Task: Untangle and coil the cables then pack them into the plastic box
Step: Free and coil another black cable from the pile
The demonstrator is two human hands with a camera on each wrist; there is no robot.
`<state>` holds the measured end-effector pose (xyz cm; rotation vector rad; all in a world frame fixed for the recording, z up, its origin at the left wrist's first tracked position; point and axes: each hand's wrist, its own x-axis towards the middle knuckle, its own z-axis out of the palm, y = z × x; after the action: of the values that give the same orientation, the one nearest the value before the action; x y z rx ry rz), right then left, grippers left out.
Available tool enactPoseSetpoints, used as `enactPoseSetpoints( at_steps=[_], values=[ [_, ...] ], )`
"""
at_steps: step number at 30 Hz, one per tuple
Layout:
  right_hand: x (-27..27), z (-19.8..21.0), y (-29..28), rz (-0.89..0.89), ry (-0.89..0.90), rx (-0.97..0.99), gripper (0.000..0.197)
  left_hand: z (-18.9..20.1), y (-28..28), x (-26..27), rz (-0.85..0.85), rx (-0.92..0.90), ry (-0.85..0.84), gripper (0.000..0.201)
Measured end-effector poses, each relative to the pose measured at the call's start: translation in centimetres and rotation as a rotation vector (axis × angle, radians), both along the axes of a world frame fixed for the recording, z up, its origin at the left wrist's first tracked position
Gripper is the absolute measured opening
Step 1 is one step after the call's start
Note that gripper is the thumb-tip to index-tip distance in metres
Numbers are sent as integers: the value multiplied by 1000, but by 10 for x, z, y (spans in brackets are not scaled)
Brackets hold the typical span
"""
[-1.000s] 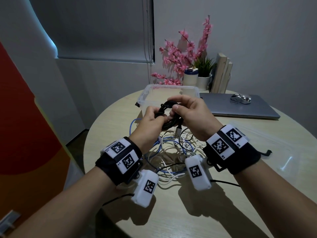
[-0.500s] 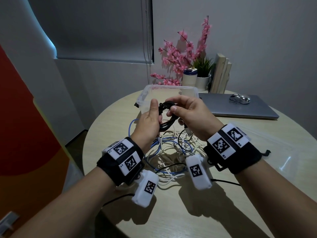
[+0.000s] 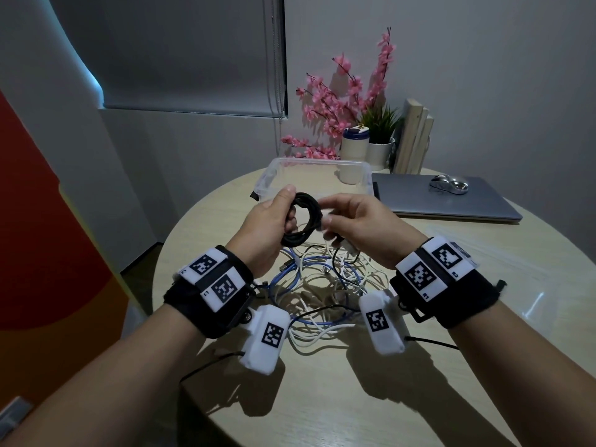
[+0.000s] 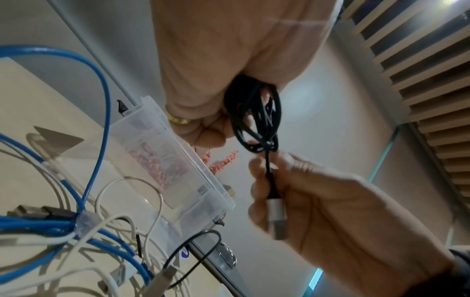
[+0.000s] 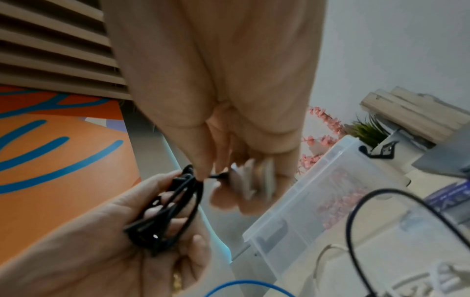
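A coiled black cable [image 3: 301, 221] hangs above the table, gripped by my left hand [image 3: 274, 221] with the thumb up over the loops [image 4: 257, 120]. My right hand [image 3: 351, 221] pinches the cable's free end and holds its silver plug [image 4: 276, 217] against the fingers, blurred in the right wrist view [image 5: 254, 180]. Below the hands lies a tangle of blue, white and black cables [image 3: 322, 285]. The clear plastic box [image 3: 280, 166] stands open just beyond the hands.
A closed grey laptop [image 3: 445, 201] with a silver mouse [image 3: 450, 183] lies at the back right. Pink flowers [image 3: 338, 101], a white cup [image 3: 354, 146] and a potted plant [image 3: 382, 124] stand behind the box. The clear lid [image 3: 532, 285] lies on the right of the round table [image 3: 354, 398].
The hands have drawn slightly apart. The black coil now shows as an open ring in the left hand, and the right hand has slid out to the plug end.
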<state>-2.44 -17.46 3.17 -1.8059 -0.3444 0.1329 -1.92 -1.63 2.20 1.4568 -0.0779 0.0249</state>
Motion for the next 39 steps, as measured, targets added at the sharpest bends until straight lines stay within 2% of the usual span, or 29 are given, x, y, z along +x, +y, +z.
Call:
enactPoseSetpoints(
  at_steps=[4, 7, 11, 16, 19, 26, 31, 34, 39],
  values=[
    [1, -4, -6, -41, -43, -306, 9, 2, 4, 2, 17, 90, -59, 36],
    [6, 0, -12, -162, -144, -434, 11, -2, 10, 3, 24, 327, -127, 41],
    [10, 3, -14, -239, -154, -386, 12, -5, 12, 0, 47, 593, -193, 43],
    [6, 1, -10, -208, 44, -62, 11, -8, 12, 2, 118, 776, -251, 40],
    [2, 2, -9, -170, 79, -36, 11, -10, 12, 3, 151, 795, -250, 39],
    [-2, 5, 2, -142, 353, 408, 10, -18, 2, 3, 142, 786, -238, 46],
    [-5, 4, 8, -169, 368, 570, 10, -28, -4, 1, 74, 633, -163, 44],
    [-3, -1, 12, -197, 302, 490, 13, -28, -5, 0, 69, 583, -147, 43],
    [2, -5, 10, -314, 10, 59, 24, -25, -6, 0, 106, 505, -150, 38]
  ],
)
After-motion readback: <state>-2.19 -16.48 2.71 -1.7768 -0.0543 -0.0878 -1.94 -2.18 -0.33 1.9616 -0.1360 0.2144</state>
